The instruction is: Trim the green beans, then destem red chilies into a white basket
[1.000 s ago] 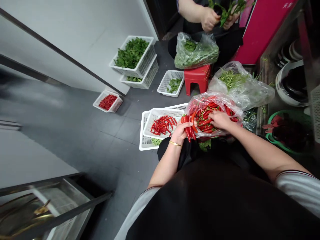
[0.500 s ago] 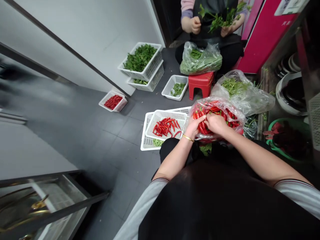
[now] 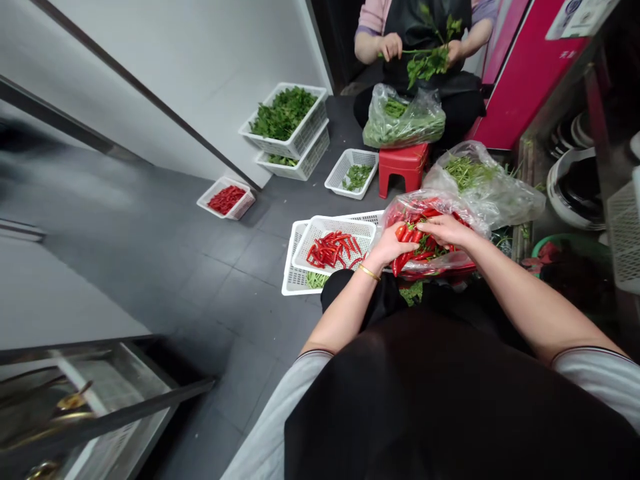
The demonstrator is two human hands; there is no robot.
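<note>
My left hand [image 3: 391, 247], with a gold bracelet at the wrist, is closed around several red chili peppers [image 3: 404, 250] whose green stems point up. Close beside their stems, my right hand [image 3: 450, 231] has its fingertips drawn together; anything between them is too small to make out. Both hands are over an open clear plastic bag [image 3: 395, 208] filled with red chilies, in front of my knees. Left of the bag, a white perforated basket [image 3: 314, 230] holds loose red chilies and rests on a larger white basket [image 3: 289, 283] with green pieces in it.
Across from me a person in a dark apron [image 3: 415, 30] handles leafy stems. A bag of greens [image 3: 385, 133] lies on a red stool [image 3: 395, 163], with another bag [image 3: 515, 200] nearby. Stacked baskets of leaves [image 3: 300, 143] and a small chili basket [image 3: 240, 208] stand by the wall.
My right hand has lifted slightly and moved right, its fingers straighter. My left hand now shows a bunch of chilies in its grasp. The other person's hands have shifted the leafy stem lower.
</note>
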